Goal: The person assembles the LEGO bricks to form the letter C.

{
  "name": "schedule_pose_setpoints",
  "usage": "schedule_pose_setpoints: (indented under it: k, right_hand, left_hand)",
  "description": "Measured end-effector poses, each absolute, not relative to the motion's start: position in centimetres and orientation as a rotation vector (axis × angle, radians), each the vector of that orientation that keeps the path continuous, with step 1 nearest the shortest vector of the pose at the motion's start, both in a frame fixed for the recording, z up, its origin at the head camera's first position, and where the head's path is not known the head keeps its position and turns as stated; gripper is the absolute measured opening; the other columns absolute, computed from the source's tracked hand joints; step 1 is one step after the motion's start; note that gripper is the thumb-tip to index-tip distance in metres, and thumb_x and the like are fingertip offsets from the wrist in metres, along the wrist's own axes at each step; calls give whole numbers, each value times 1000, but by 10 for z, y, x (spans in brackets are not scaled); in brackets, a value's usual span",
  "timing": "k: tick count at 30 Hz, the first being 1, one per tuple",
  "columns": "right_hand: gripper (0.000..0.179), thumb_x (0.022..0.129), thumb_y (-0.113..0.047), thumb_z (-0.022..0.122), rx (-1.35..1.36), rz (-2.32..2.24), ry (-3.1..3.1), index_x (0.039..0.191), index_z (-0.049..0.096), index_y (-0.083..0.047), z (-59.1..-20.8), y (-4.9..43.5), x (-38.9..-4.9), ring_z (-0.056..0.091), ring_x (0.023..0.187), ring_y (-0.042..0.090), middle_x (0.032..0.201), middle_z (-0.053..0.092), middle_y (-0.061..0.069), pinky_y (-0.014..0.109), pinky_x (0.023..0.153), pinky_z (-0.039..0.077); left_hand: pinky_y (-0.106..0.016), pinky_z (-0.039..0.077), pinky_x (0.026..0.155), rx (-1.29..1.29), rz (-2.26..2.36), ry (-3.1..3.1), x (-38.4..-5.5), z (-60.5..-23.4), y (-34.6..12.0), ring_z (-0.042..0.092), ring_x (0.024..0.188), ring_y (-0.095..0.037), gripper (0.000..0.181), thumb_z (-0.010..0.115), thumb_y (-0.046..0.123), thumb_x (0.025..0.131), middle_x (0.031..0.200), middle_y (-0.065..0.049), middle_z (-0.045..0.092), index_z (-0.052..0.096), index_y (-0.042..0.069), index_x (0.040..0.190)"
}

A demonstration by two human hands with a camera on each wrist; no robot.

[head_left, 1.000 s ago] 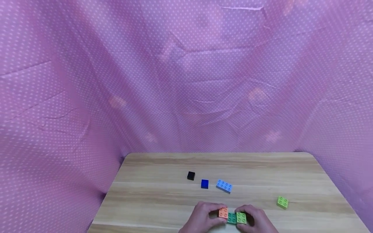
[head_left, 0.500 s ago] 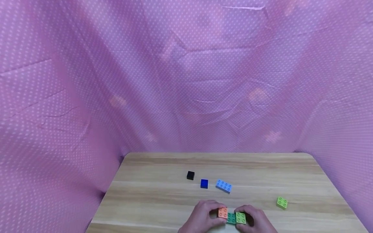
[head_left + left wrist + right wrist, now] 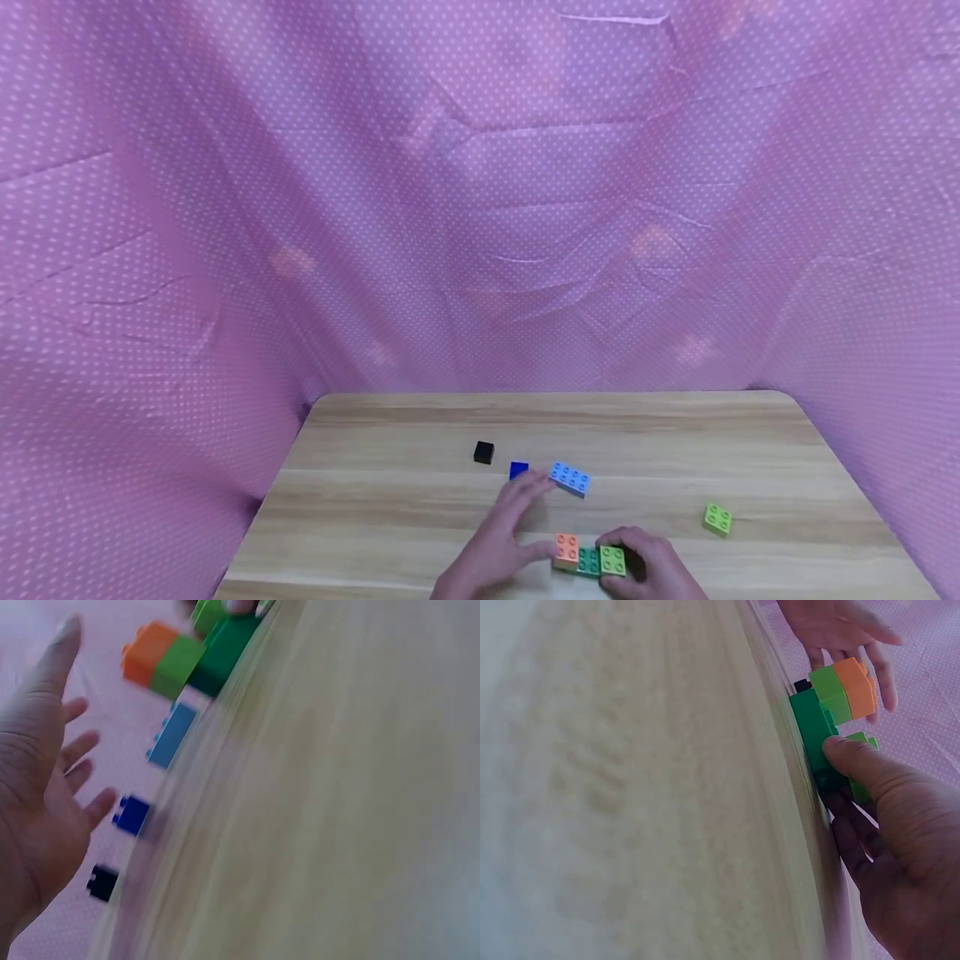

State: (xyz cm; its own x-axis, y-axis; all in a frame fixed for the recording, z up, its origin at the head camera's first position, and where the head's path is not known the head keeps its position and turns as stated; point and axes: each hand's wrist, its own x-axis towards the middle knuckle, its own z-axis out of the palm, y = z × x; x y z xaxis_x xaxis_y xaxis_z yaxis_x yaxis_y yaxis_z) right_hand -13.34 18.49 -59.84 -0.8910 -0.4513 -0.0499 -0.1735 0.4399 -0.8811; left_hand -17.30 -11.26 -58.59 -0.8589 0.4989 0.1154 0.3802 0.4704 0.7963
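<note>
Right hand (image 3: 648,562) pinching the assembly's end, left hand (image 3: 497,535) spread with fingers apart.
The right thumb and fingers clamp the lime four-stud brick (image 3: 612,560) on the dark green brick (image 3: 588,562), resting on the wooden table (image 3: 360,508); a twisting grip might pry it loose. The left thumb hangs just beside the orange brick (image 3: 566,550) atop a second lime brick (image 3: 178,667), so a brush could knock that taller stack; low left fingertips might nudge the dark blue brick (image 3: 518,469) or light blue eight-stud brick (image 3: 570,479).
</note>
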Motion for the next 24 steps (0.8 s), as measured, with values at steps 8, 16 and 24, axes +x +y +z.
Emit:
schedule_pose_setpoints:
  k: [8,16,24]
  right_hand:
    - [35,94,-31,82,-509,-1426,2396,125,72,-19,-598,185,-134,62,106,4,121,70,-4,21,91,51]
    - [35,95,-29,81,-505,-1457,2360,126,71,-14,-602,186,-134,62,103,5,120,70,-1,20,86,52]
    - [36,95,-33,81,-502,-1471,2354,126,72,-17,-606,187,-135,63,103,5,120,70,-4,20,87,52]
  left_hand:
    - [-74,31,116,638,1417,2919,-214,-598,-140,27,156,-39,70,79,29,96,169,-7,33,48,24,158]
    - [-71,32,116,639,1283,2984,-234,-604,-150,37,150,-40,63,79,28,96,160,-15,47,56,12,153]
    - [-58,46,107,658,1273,3175,-243,-615,-145,54,129,-35,34,84,8,90,131,-8,65,78,7,123]
